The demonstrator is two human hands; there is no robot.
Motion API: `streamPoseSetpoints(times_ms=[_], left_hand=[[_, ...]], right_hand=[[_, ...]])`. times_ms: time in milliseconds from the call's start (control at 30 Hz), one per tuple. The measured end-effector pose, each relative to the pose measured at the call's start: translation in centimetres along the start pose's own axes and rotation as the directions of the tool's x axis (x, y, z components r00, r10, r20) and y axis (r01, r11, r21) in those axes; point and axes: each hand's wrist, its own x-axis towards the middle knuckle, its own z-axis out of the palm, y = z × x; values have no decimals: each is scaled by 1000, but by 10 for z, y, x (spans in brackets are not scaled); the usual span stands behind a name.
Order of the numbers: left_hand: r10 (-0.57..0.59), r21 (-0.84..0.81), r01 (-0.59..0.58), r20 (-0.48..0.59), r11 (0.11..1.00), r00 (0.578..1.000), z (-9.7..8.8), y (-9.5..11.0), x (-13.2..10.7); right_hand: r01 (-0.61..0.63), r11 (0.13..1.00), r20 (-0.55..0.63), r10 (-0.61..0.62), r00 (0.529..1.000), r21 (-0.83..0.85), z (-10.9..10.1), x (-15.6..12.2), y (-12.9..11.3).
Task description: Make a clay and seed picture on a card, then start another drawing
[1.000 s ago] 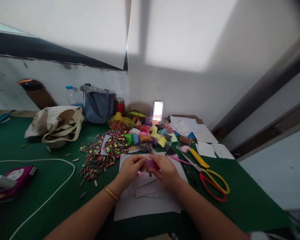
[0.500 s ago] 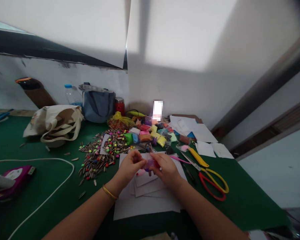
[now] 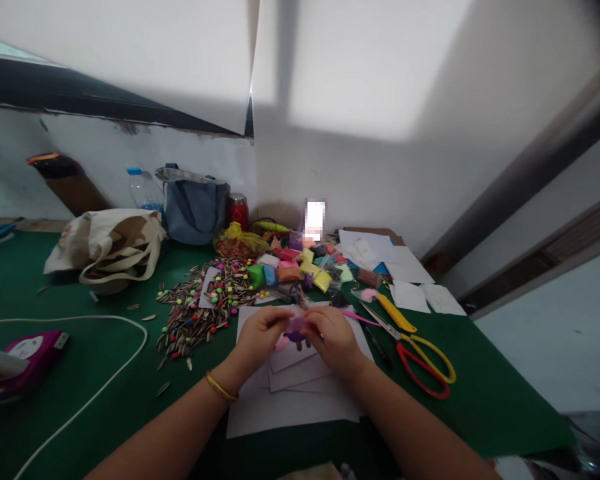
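Hands [image 3: 257, 335] pinching, packet [image 3: 295, 325] (see-through, pinkish-purple)

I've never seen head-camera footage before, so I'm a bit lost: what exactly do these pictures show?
No machine here: you see a person's bare left hand and right hand. One camera, worn on the head, looks forward and down at them. Between the hands is a small pinkish-purple thing, partly see-through; fingers hide some of it, so I can't say exactly what it is. White paper lies beneath. On the green table, a heap of striped seeds and coloured balls sits left, colourful packets beyond, and scissors right.
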Motion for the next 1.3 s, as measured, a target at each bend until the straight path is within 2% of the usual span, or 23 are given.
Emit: streamPoseSetpoints(times_ms=[100, 267, 333, 400, 500, 667, 767, 867, 933, 1100, 1300], left_hand=[[79, 114, -91, 106, 989, 991, -3, -4, 1], [70, 110, -99, 245, 989, 967, -5, -5, 0], [41, 66, -64, 306, 996, 951, -4, -3, -1], [-22, 10, 20, 351, 1000, 936, -3, 1, -2], [-99, -39, 122, 363, 992, 927, -2, 7, -4], [-79, -50, 108, 404, 993, 911, -5, 10, -3], [-12, 26, 3, 375, 1000, 927, -5, 7, -2], [92, 150, -144, 306, 978, 948, -4, 4, -3], [150, 188, -200, 252, 961, 956, -3, 4, -4], [173, 156, -199, 162, 968, 971, -1, 11, -7], [210, 145, -222, 91, 964, 973, -5, 6, -4]], right_hand=[[-5, 999, -2, 5, 1000, 39, 0, 1, 0], [-9, 991, 4, 8, 1000, 130, 0, 1, -1], [-21, 985, 7, 20, 1000, 168, 0, 1, -1], [-35, 980, 14, 33, 999, 197, 2, 0, 0], [-48, 974, 22, 44, 999, 222, 5, -1, 2], [-68, 962, 25, 64, 998, 263, 7, -2, 1], [-87, 957, 29, 82, 996, 278, 7, -2, 1], [-94, 953, 37, 87, 995, 286, 8, -3, 1], [-103, 953, 42, 95, 995, 284, 9, -3, 2], [-129, 951, 77, 112, 991, 281, 9, -3, 6], [-153, 969, 38, 148, 988, 194, 3, -2, 19]])
